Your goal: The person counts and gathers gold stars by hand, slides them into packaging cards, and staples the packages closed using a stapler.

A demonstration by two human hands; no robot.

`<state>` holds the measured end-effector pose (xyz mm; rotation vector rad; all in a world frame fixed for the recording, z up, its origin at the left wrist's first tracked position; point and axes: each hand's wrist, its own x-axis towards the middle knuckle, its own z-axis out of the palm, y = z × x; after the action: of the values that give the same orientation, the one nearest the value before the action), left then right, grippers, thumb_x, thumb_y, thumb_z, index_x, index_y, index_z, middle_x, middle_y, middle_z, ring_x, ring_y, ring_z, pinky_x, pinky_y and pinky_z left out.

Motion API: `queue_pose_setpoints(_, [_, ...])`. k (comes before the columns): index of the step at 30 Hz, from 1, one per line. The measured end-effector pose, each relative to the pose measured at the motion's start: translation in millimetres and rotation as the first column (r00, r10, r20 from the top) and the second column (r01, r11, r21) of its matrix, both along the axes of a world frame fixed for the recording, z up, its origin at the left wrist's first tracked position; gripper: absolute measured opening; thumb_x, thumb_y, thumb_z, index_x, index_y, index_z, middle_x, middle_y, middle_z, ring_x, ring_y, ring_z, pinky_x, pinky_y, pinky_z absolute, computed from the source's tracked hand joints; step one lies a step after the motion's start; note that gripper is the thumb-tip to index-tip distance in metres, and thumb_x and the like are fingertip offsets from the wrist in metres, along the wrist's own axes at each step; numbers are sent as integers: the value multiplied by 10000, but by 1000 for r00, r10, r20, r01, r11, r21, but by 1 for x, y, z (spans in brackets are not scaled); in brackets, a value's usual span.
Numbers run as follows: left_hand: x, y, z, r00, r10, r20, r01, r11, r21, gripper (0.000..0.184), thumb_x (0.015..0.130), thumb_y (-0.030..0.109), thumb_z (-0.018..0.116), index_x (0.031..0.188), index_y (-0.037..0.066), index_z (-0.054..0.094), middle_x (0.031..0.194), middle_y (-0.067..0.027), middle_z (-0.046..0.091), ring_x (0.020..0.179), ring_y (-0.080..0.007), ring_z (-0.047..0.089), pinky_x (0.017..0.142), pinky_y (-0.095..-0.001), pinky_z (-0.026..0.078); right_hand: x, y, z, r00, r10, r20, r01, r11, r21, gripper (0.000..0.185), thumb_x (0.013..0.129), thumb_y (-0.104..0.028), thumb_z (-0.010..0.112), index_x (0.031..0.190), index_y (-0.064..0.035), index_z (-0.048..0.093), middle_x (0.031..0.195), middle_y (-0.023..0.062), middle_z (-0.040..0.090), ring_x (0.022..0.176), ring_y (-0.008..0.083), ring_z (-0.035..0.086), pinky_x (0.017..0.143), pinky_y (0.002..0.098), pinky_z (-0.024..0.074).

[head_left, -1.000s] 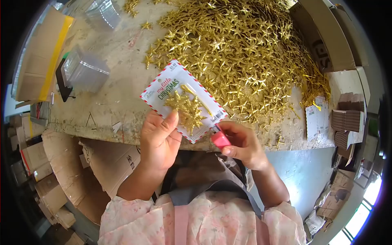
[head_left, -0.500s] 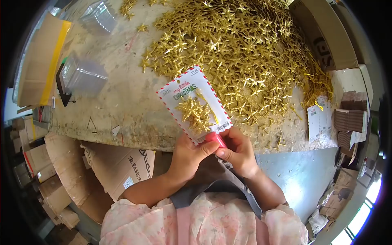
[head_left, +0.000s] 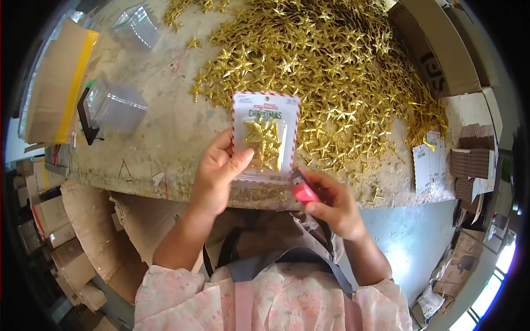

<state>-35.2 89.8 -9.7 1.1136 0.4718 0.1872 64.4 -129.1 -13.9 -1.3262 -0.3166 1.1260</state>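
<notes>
My left hand point(head_left: 216, 171) grips a printed card with a red-and-white striped border point(head_left: 294, 113) by its left side, thumb on the front. Under a clear blister point(head_left: 282, 138) on the card are gold glitter stars point(head_left: 261, 144), and "Christmas" is printed above them. In my right hand point(head_left: 333, 205) is a small pink stapler point(head_left: 305, 190), held close to the card's lower right corner. Whether the stapler touches the card is hard to tell. Beyond the card, a large heap of loose gold stars point(head_left: 331, 71) covers the table point(head_left: 165, 105).
At the left stand clear plastic containers point(head_left: 118, 105), a black-framed object point(head_left: 87, 116) and a cardboard box with yellow tape point(head_left: 63, 83). On the right are a large carton point(head_left: 436, 49), stacked brown card pieces point(head_left: 472, 163) and printed cards point(head_left: 428, 165). Cardboard boxes point(head_left: 83, 265) fill the lower left.
The card has turned upright. My left hand has shifted up and left along it, and the stapler in my right hand has come away from the bottom edge toward the right.
</notes>
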Motion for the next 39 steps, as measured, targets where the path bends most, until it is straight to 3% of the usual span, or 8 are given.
queue_pose_setpoints(8, [17, 3, 16, 968, -245, 54, 237, 964, 119, 415, 853, 35, 614, 1246, -25, 496, 1078, -55, 596, 952, -103, 561, 849, -258, 446, 14, 3, -2, 998, 66, -15, -65, 996, 62, 527, 795, -169, 729, 1212, 46, 490, 1039, 69, 580, 905, 110, 558, 786, 261, 473])
queue_pose_setpoints(11, [17, 1, 11, 999, -49, 22, 45, 987, 154, 434, 853, 43, 618, 1261, -13, 481, 1074, -72, 605, 969, -126, 573, 853, -272, 452, 12, 5, -5, 986, 27, -164, -10, 994, 108, 437, 804, -159, 720, 1146, 28, 522, 994, 53, 581, 854, 87, 552, 742, 240, 472])
queue_pose_setpoints(12, [13, -6, 3, 987, 117, 108, -126, 989, 77, 534, 839, 129, 672, 1292, -11, 427, 1117, -98, 592, 1033, -171, 568, 899, -307, 447, 11, 4, -7, 985, 7, -173, 13, 993, 114, 407, 806, -152, 716, 1123, 21, 529, 980, 46, 580, 838, 79, 548, 729, 232, 469])
queue_pose_setpoints(15, [3, -53, -16, 946, 237, 221, -210, 968, -138, 682, 796, 224, 732, 1319, -8, 361, 1187, -116, 547, 1091, -202, 540, 946, -343, 430, 2, 8, -11, 984, -80, -161, 102, 986, 133, 354, 810, -142, 712, 1083, 0, 537, 947, 31, 577, 817, 70, 538, 704, 223, 462])
queue_pose_setpoints(20, [5, -96, -18, 961, 239, 137, -158, 886, -435, 811, 731, 277, 788, 1325, -18, 321, 1267, -122, 477, 1164, -223, 484, 987, -386, 396, -10, 15, -11, 976, -175, -130, 191, 974, 124, 380, 808, -155, 716, 1102, -1, 530, 970, 38, 582, 867, 86, 541, 751, 236, 463])
queue_pose_setpoints(26, [3, -102, -25, 975, 159, 157, -36, 804, -593, 737, 729, 287, 788, 1277, -7, 392, 1235, -86, 507, 1103, -184, 503, 926, -345, 412, -13, 12, -11, 973, -213, -86, 225, 961, 163, 397, 797, -165, 728, 1098, -3, 527, 1003, 48, 587, 903, 108, 545, 789, 252, 454])
queue_pose_setpoints(35, [5, -102, -15, 984, 175, 11, -141, 824, -548, 288, 841, 190, 682, 1048, 3, 609, 1049, -70, 610, 971, -158, 560, 881, -324, 425, -23, 12, -9, 957, -281, 66, 273, 956, 104, 385, 782, -158, 743, 1066, 0, 536, 910, 23, 604, 845, 95, 542, 780, 245, 445])
queue_pose_setpoints(39, [10, -93, -25, 990, 128, 64, -73, 835, -545, 274, 885, 193, 622, 1073, -5, 595, 1068, -79, 605, 985, -159, 558, 885, -324, 430, -25, 17, -6, 941, -338, 6, 337, 940, 51, 391, 787, -146, 736, 1083, 9, 533, 926, 32, 603, 861, 89, 539, 783, 242, 450])
